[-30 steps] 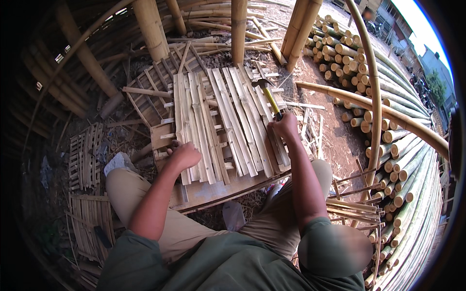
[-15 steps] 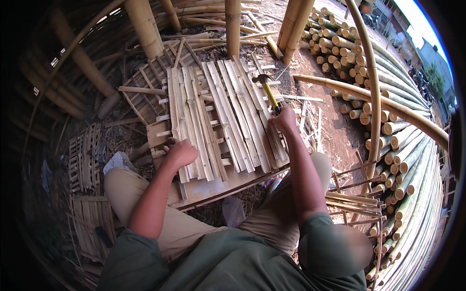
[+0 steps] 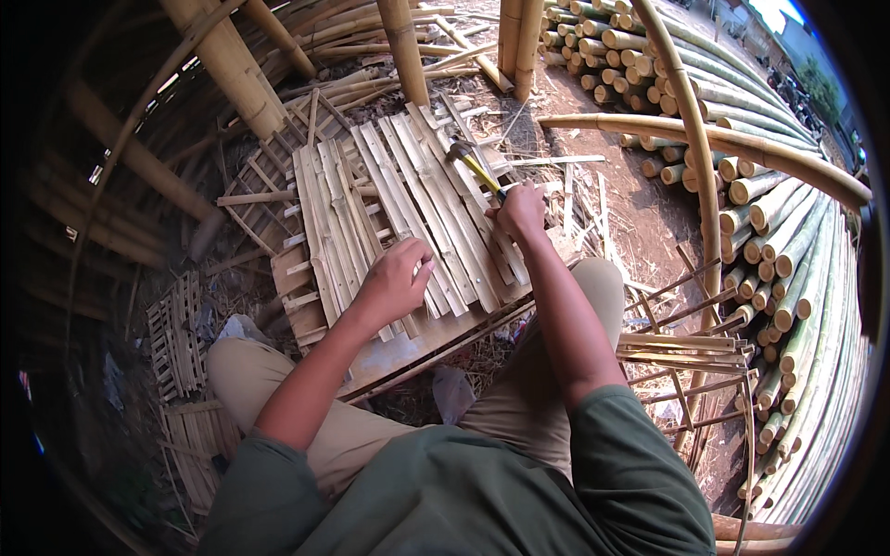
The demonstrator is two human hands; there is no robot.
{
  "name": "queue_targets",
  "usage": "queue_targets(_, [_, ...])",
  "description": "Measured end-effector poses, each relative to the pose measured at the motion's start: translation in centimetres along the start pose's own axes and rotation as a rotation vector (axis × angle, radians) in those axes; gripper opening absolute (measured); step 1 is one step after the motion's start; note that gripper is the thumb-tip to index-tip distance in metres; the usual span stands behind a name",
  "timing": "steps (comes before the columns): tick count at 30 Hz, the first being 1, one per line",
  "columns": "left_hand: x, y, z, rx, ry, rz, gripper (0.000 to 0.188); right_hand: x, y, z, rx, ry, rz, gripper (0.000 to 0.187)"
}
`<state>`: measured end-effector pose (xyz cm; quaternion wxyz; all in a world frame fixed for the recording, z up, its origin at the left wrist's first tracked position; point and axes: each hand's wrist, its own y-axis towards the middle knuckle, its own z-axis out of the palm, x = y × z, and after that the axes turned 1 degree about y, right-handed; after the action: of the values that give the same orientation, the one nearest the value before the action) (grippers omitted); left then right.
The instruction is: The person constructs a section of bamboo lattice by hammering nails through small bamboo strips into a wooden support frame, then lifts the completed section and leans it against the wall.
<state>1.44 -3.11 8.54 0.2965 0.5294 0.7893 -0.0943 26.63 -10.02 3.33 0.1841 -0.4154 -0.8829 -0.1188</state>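
Observation:
Split bamboo slats lie side by side across shorter crosspieces on a low wooden board between my knees. My right hand is wrapped round the handle of a claw hammer, whose dark head is over the slats' far right part. Over the near middle of the slats, my left hand has its fingers curled together with the thumb against them. Whatever they may pinch is too small or hidden to make out.
Round bamboo poles are stacked along the right. A bent bamboo pole crosses in front of them. Upright bamboo posts stand beyond the board. Finished-looking slatted panels lie at left, and thin strips are by my right knee.
My left hand has moved right, from the slats' left edge to over their near middle. My right hand still holds the hammer, and the whole view has shifted slightly.

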Motion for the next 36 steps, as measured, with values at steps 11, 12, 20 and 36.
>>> queue_targets(11, [0.9,5.6,9.5,-0.143,-0.018,0.16,0.017,0.6,-0.4,-0.9,0.117,-0.035,0.188,0.071])
queue_targets(12, [1.0,5.4,9.6,-0.182,-0.074,0.162,0.017,0.4,-0.4,-0.7,0.1,-0.042,0.182,0.069])
queue_targets(20, [6.6,1.3,-1.4,-0.176,0.288,-0.374,0.016,-0.6,0.1,-0.5,0.089,0.025,0.165,0.051])
queue_targets(36, [13.3,-3.4,-4.6,-0.065,0.155,-1.046,0.046,-0.7,0.1,-0.5,0.126,0.126,0.173,0.051])
